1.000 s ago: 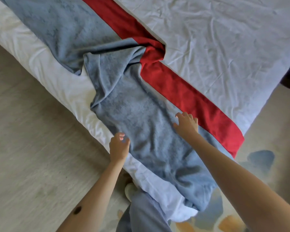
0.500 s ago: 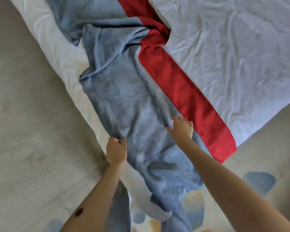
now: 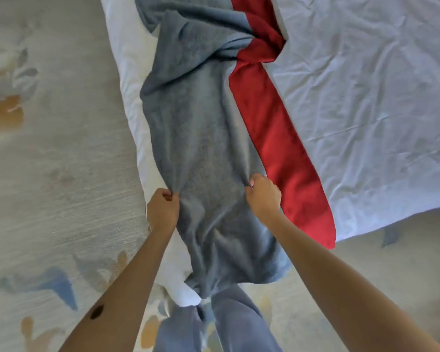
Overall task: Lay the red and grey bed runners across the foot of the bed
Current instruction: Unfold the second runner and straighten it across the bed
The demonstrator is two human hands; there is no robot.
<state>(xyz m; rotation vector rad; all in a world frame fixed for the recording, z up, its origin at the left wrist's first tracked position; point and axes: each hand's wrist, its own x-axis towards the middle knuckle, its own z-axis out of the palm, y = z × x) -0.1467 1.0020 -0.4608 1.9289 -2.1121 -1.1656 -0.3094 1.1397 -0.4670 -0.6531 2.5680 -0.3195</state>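
Observation:
A grey bed runner (image 3: 203, 138) lies rumpled along the near edge of the white bed (image 3: 366, 97), its end hanging off the corner. A red runner (image 3: 277, 138) lies beside it on the right; the two are bunched and twisted together near the top. My left hand (image 3: 163, 208) pinches the grey runner's left edge. My right hand (image 3: 263, 196) grips its right edge, next to the red runner. Both arms reach in from below.
A pale patterned carpet (image 3: 48, 174) with blue and orange shapes covers the floor left and below the bed. My legs in grey-blue trousers (image 3: 229, 323) stand at the bed's corner. The white sheet hangs over the bed's right side.
Both hands have closed on the grey runner's edges and pulled it towards me, stretching it straighter. The view has swung so the runners run nearly upright.

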